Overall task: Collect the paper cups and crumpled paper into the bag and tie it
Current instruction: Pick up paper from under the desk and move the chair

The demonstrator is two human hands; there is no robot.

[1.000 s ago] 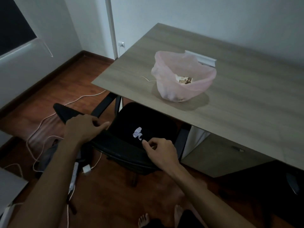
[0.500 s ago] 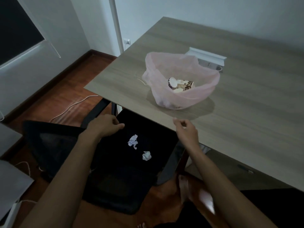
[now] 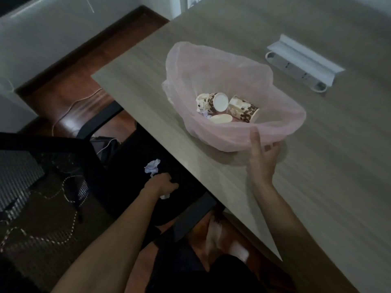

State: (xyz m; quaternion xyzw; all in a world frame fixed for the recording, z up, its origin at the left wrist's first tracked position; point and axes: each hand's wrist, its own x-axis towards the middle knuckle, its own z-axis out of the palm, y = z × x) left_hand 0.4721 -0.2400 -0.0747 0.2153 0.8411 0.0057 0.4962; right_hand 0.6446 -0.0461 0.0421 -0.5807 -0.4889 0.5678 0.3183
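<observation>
A pink plastic bag [image 3: 281, 106] stands open on the wooden table [image 3: 317, 166]. Inside it lie paper cups with a coffee-bean print [image 3: 243, 108] and a scrap of crumpled paper. My right hand [image 3: 262, 155] touches the bag's near rim, fingers spread. On the black chair seat [image 3: 184, 187] below the table edge lies a crumpled paper ball [image 3: 152, 167]. My left hand [image 3: 161, 185] is down on the seat, closed around a second crumpled paper [image 3: 165, 196], whose white edge shows under the fingers.
A white power strip [image 3: 302, 62] lies on the table behind the bag. The chair's mesh back [image 3: 31, 187] stands at the left. White cables [image 3: 69, 106] run across the wooden floor. My bare feet show under the table edge.
My left hand dropped from the chair's edge onto the seat and closed on the nearer paper ball. My right hand rose to the bag's rim. The view moved closer over the table.
</observation>
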